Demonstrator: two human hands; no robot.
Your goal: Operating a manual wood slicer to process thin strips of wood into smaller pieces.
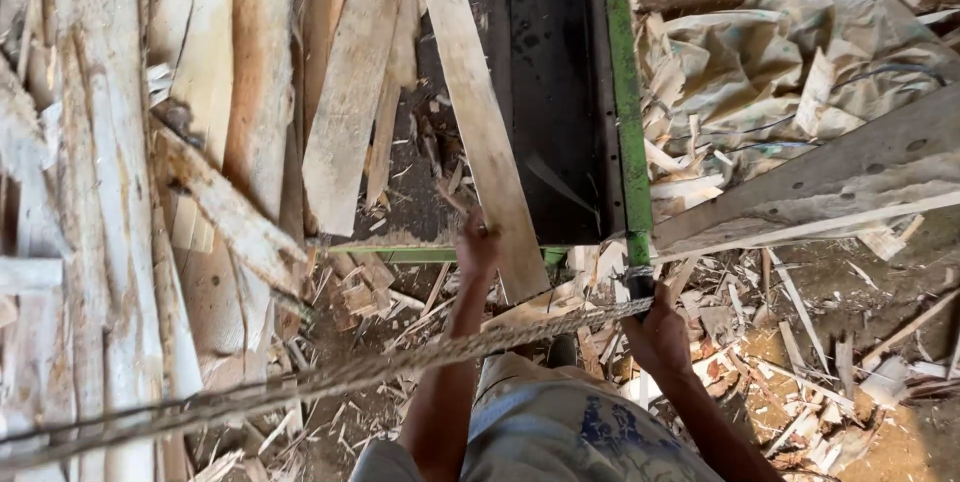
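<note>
Setting: sawmill-type floor, dirt buried in chips [800,342] and offcuts, so pretty messy from where I'm watching.

Left hand [477,247]: closed around the near end of a long pale plank [478,112], gripping its left edge. Firm hold as far as I can judge.

Right hand [658,334]: curled over something by the near right corner of the green frame [627,102], right where the thick rope [330,382] ends. I can't tell if it's gripping the rope, the frame post or both, since the fingers are hidden.

Plank: lying lengthwise on the dark metal bed [555,92], running from the hand away to the far edge of view, tilted a bit to the left. Its near end hangs over the bed's near edge.

Rope: stretched taut from that corner off to the near left.

Progress: my read is the plank is placed on the bed but not let go of, so it's mid-handling. No fresh cut line visible on it.

Done pile?: a heap of slabs [200,142] stacked on the left, could be earlier pieces, just guessing.

Right side: crumpled tarp [790,52] and a grey beam [830,177], both well apart from the hands.
</note>
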